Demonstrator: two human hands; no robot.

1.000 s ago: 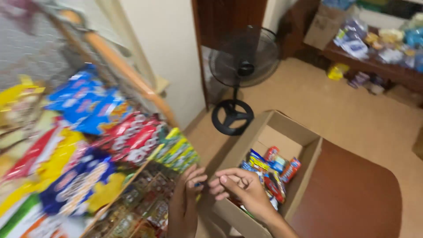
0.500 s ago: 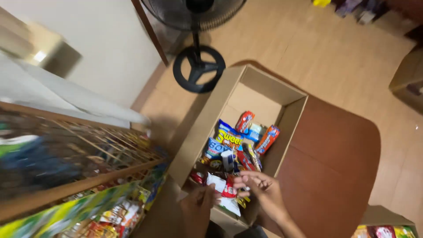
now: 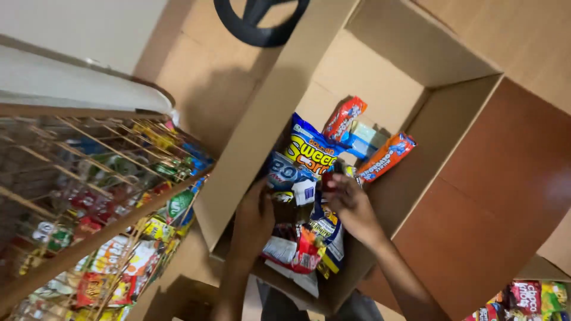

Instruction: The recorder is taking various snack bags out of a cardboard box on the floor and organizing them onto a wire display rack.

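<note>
Both hands are working down inside the open cardboard box [image 3: 250, 142], which is sitting on a reddish-brown table [image 3: 499, 196]. The right hand [image 3: 351, 205] is pinching a small dark red packet [image 3: 328, 178] between fingertips and thumb, holding it just above the heap, likely so it can be lifted free of the others. The left hand [image 3: 254, 217] is pressing into the snack packets near the box's left wall; its fingers are curling down among them, but whether it is actually gripping one I cannot tell, the fingertips being hidden. Right beside the hands a blue and yellow snack bag [image 3: 310, 151] is lying flat, with an orange-red wrapper [image 3: 345, 117] and an orange packet [image 3: 386, 156] leaning toward the far right corner, where the box floor is showing bare. A red and white packet [image 3: 303, 249] is lying at the near end, touching the forearms. To the left, a wooden rack with wire shelves [image 3: 89, 196] is displaying more packets facing out. A black fan base [image 3: 262, 24] is standing on the floor beyond the box.
</note>
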